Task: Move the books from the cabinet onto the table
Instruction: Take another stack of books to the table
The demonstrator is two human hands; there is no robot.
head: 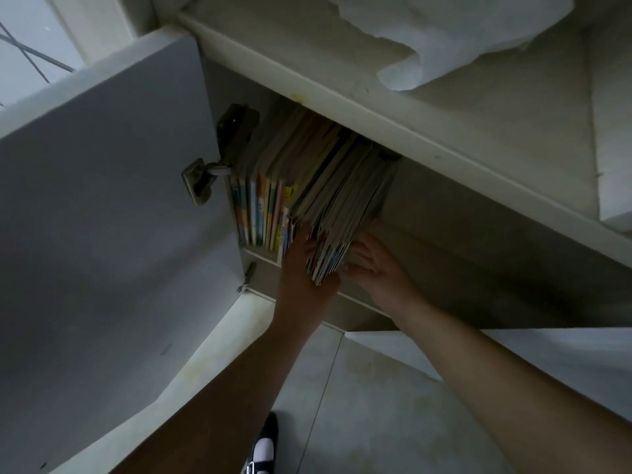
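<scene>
Pressed flat against either face of a sheaf of thin books point(337, 213), left hand point(304, 268) at 9 o'clock of the bundle, right hand point(376, 265) at 3 o'clock, fingers extended rather than curled. Bundle tilted out of the cabinet point(444, 213), long axis running from 1 o'clock down to 7 o'clock, toward the wrists. Remaining upright books point(263, 213) at 9 o'clock, beside the open door point(102, 200). Soft paper covers, glossy coloured spines, likely slippery and floppy. No table in view.
</scene>
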